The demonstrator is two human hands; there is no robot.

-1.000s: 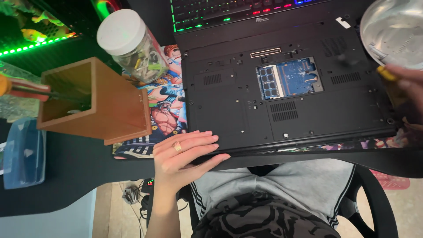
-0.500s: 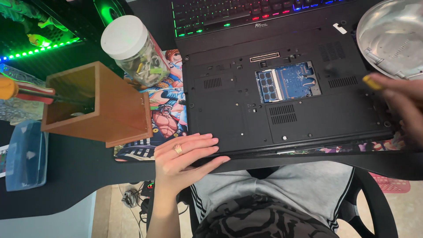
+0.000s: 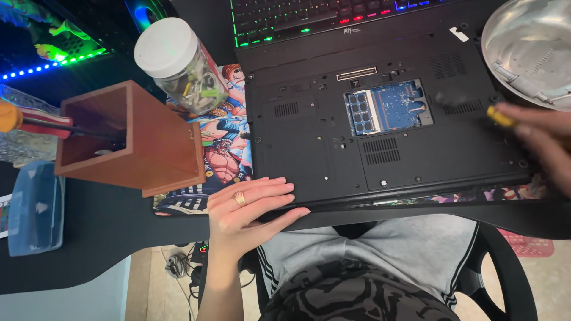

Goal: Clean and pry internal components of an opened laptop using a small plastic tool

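A black laptop (image 3: 380, 125) lies upside down on the desk, with an open hatch showing blue circuit boards (image 3: 386, 107). My left hand (image 3: 250, 205), a ring on one finger, rests flat on the laptop's near left corner, fingers together. My right hand (image 3: 538, 142) comes in blurred from the right edge over the laptop's right side, fingers closed around a small yellow-tipped tool (image 3: 501, 116). A round metal bowl (image 3: 529, 50) sits at the top right, just beyond that hand.
A wooden box (image 3: 137, 139) holding a red-handled tool stands at the left. Behind it is a jar with a white lid (image 3: 178, 65). A backlit keyboard (image 3: 321, 18) lies beyond the laptop, on a printed mat (image 3: 223, 148). A blue plastic box (image 3: 33, 205) sits far left.
My right hand has moved left and inward over the laptop's right side, carrying the yellow-tipped tool. My left hand has stayed on the near left corner.
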